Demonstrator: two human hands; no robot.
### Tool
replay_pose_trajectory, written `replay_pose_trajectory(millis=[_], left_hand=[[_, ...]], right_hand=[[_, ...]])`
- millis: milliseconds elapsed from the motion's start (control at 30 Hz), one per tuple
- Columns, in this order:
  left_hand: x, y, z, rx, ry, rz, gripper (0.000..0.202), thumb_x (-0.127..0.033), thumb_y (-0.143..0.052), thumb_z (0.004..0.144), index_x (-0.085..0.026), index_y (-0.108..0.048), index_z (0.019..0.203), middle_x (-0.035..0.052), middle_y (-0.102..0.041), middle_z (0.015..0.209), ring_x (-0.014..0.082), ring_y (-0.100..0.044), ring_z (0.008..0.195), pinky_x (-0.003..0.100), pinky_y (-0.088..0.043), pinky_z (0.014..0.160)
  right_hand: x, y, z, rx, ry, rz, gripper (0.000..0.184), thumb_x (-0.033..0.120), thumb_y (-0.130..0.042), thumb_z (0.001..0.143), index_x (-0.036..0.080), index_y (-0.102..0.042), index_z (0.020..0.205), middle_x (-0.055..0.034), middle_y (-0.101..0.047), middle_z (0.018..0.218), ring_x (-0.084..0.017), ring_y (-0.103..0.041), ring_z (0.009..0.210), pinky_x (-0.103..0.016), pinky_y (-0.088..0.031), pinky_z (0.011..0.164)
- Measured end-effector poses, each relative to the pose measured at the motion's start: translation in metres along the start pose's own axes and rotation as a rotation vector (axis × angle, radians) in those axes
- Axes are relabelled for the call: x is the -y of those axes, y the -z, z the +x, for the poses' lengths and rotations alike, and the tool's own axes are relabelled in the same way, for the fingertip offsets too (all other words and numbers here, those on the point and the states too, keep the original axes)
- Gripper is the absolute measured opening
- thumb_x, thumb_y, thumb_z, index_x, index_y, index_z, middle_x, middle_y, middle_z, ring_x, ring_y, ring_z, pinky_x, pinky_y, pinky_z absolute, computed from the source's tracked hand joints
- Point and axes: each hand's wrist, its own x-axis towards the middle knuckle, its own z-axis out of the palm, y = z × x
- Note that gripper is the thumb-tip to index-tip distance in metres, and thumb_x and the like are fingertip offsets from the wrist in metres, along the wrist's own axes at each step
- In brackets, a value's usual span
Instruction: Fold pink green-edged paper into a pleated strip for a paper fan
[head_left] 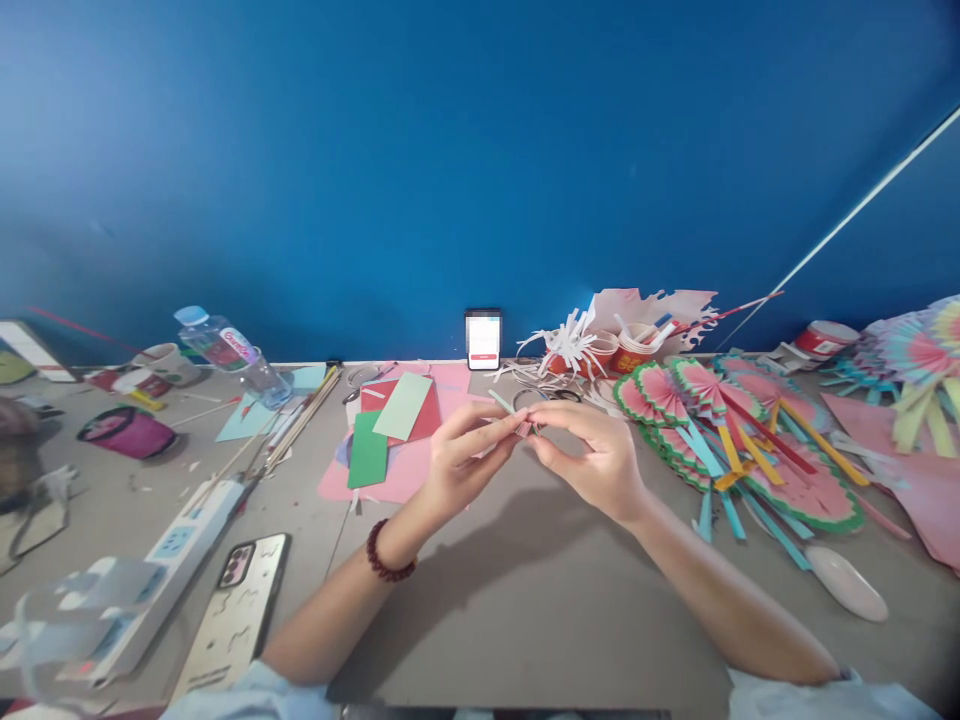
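Above the middle of the table, my left hand (469,450) and my right hand (589,455) meet at the fingertips. Between them they pinch a small pink pleated paper piece (525,426), with a pale green strip (501,402) sticking out toward the upper left. The fingers hide much of the paper. Behind my left hand lie a pale green paper rectangle (405,407), a dark green one (367,450), and a red sheet (425,424) over pink paper (334,485). Right of my right hand is a pile of pleated watermelon-like paper fans (802,485) with coloured strips.
A lit phone (484,340) leans on the blue wall. At left are a tilted bottle (232,350), thin sticks (304,420), a power strip (165,560) and another phone (236,610). Paper cups (634,348) stand back right; a white oval object (847,582) lies front right.
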Motion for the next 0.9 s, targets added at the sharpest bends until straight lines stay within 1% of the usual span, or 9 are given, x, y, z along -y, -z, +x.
replay_pose_trajectory(millis=[133,233,300,400,500,600,767,900], left_hand=[[-0.004,-0.003,0.005,-0.006,0.019,0.024,0.042,-0.008,-0.062,0.084,-0.027,-0.062,0.121,0.0039,-0.062,0.095,0.013,-0.062,0.084,0.026,-0.054,0.069],[-0.01,-0.004,0.012,-0.001,0.033,0.032,0.036,-0.011,-0.06,0.086,-0.026,-0.063,0.118,0.0047,-0.063,0.096,0.0137,-0.063,0.085,0.027,-0.055,0.072],[-0.014,-0.004,0.017,0.023,0.066,0.034,0.034,-0.011,-0.059,0.086,-0.025,-0.064,0.117,0.0049,-0.063,0.096,0.014,-0.063,0.087,0.027,-0.055,0.074],[-0.019,-0.002,0.023,0.064,0.09,0.006,0.033,-0.01,-0.059,0.086,-0.023,-0.064,0.115,0.005,-0.062,0.095,0.0136,-0.062,0.086,0.027,-0.055,0.074],[-0.018,0.002,0.025,0.078,0.072,-0.005,0.032,-0.009,-0.061,0.085,-0.023,-0.064,0.114,0.0052,-0.062,0.096,0.0135,-0.062,0.086,0.027,-0.055,0.074],[-0.014,0.006,0.025,0.091,0.07,-0.012,0.029,-0.012,-0.063,0.085,-0.023,-0.066,0.111,0.0056,-0.063,0.097,0.0141,-0.062,0.086,0.027,-0.055,0.072],[-0.011,0.008,0.026,0.116,0.123,-0.086,0.022,-0.015,-0.067,0.083,-0.021,-0.068,0.104,0.0059,-0.066,0.095,0.0137,-0.063,0.083,0.026,-0.055,0.07],[-0.01,0.008,0.027,0.103,0.162,-0.131,0.018,-0.016,-0.068,0.082,-0.02,-0.069,0.1,0.0067,-0.067,0.093,0.0145,-0.063,0.083,0.026,-0.055,0.07]], right_hand=[[-0.002,0.003,0.001,0.008,-0.004,0.009,0.012,0.016,-0.064,0.081,0.021,-0.07,0.09,-0.0042,-0.075,0.084,-0.018,-0.071,0.078,-0.029,-0.059,0.071],[-0.002,0.007,0.001,-0.01,-0.015,0.002,0.014,0.016,-0.064,0.082,0.023,-0.07,0.092,-0.0035,-0.075,0.087,-0.018,-0.071,0.079,-0.03,-0.059,0.073],[-0.001,0.009,0.002,-0.027,-0.026,-0.005,0.015,0.016,-0.063,0.082,0.024,-0.071,0.093,-0.0031,-0.075,0.088,-0.018,-0.071,0.08,-0.03,-0.058,0.074],[0.001,0.011,0.002,-0.033,-0.048,0.002,0.016,0.017,-0.064,0.081,0.024,-0.071,0.093,-0.0027,-0.075,0.088,-0.018,-0.07,0.08,-0.03,-0.058,0.074],[0.001,0.011,0.0,-0.017,-0.079,0.043,0.017,0.016,-0.065,0.08,0.025,-0.07,0.095,-0.0021,-0.075,0.089,-0.017,-0.07,0.079,-0.029,-0.058,0.074],[-0.001,0.01,-0.002,-0.003,-0.11,0.094,0.019,0.015,-0.066,0.079,0.024,-0.068,0.096,-0.0026,-0.074,0.09,-0.017,-0.069,0.081,-0.029,-0.057,0.074],[-0.002,0.009,-0.003,0.026,-0.175,0.165,0.018,0.015,-0.065,0.08,0.023,-0.065,0.096,-0.0046,-0.071,0.094,-0.018,-0.068,0.087,-0.03,-0.057,0.075],[-0.001,0.009,-0.003,0.032,-0.192,0.157,0.016,0.016,-0.064,0.081,0.022,-0.065,0.095,-0.0048,-0.071,0.093,-0.019,-0.067,0.087,-0.031,-0.057,0.075]])
